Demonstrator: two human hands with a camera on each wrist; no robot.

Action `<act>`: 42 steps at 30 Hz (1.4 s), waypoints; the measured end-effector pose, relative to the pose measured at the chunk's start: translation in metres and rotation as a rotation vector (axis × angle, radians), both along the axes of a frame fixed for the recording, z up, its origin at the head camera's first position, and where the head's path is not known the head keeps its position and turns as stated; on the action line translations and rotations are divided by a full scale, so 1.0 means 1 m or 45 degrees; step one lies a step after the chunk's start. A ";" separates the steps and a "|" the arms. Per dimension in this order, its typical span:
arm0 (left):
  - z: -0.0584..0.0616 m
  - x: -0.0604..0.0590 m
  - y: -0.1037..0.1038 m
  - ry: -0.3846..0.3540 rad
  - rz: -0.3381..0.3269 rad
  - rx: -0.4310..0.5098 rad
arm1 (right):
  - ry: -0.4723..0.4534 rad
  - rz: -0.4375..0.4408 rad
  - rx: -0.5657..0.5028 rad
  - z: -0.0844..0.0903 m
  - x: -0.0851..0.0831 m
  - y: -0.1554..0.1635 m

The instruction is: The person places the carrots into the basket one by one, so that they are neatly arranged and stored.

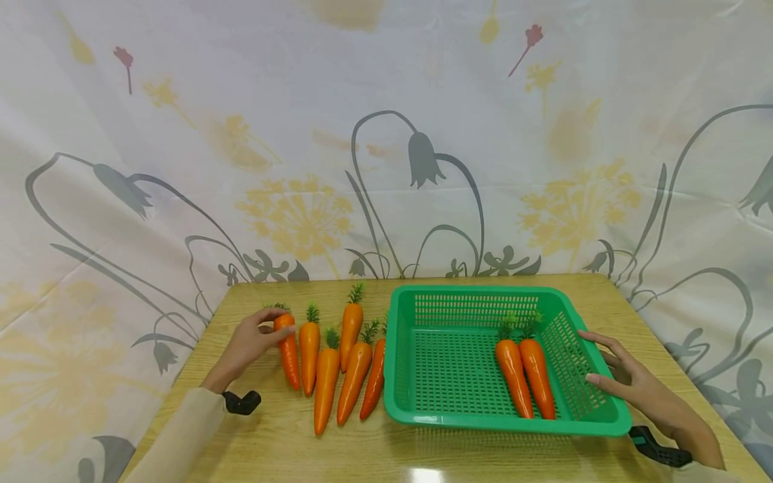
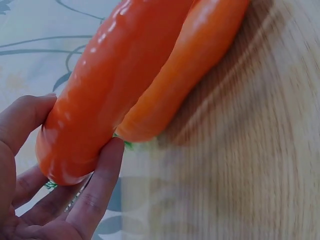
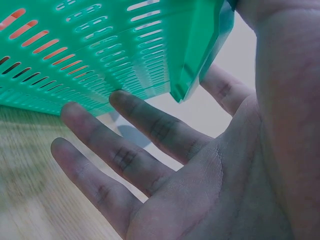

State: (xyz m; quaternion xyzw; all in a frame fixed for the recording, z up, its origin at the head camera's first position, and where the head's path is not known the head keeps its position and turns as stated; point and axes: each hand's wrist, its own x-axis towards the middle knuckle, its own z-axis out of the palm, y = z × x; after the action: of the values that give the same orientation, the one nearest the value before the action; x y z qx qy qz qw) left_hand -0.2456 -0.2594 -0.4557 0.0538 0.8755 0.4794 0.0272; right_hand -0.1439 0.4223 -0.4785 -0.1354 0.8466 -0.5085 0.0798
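Note:
Several orange toy carrots lie side by side on the wooden table [image 1: 423, 456], left of a green plastic basket [image 1: 477, 292]. My left hand [image 1: 279, 323] pinches the leafy top end of the leftmost carrot [image 1: 290, 362] between thumb and fingers. In the left wrist view this carrot [image 2: 110, 85] sits in my left hand [image 2: 70, 137], with a second carrot [image 2: 190, 70] lying against it. Two carrots [image 1: 524, 376] lie inside the basket at its right. My right hand [image 1: 610, 365] rests against the basket's right wall with straight fingers [image 3: 125, 150] along the basket [image 3: 100, 60] and the thumb at the rim.
A flowered cloth [image 1: 386, 134] hangs behind the table and drapes down both sides. The basket's left half holds nothing. Bare wood shows in front of the carrots and along the table's near edge, with a glare spot [image 1: 425, 475] at the front.

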 end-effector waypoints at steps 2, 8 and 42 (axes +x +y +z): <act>0.004 0.001 0.001 0.005 -0.011 0.015 | -0.003 0.000 0.001 0.000 0.000 0.000; 0.012 0.004 0.009 0.005 -0.054 0.079 | -0.004 0.009 -0.016 0.000 0.000 0.000; 0.045 0.004 0.063 0.067 -0.273 0.171 | -0.013 0.014 -0.035 0.003 0.001 -0.003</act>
State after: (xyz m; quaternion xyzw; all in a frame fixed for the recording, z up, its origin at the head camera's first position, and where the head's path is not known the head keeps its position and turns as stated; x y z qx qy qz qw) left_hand -0.2421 -0.1965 -0.4103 0.1613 0.8311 0.5297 0.0515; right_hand -0.1431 0.4192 -0.4752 -0.1387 0.8383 -0.5204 0.0850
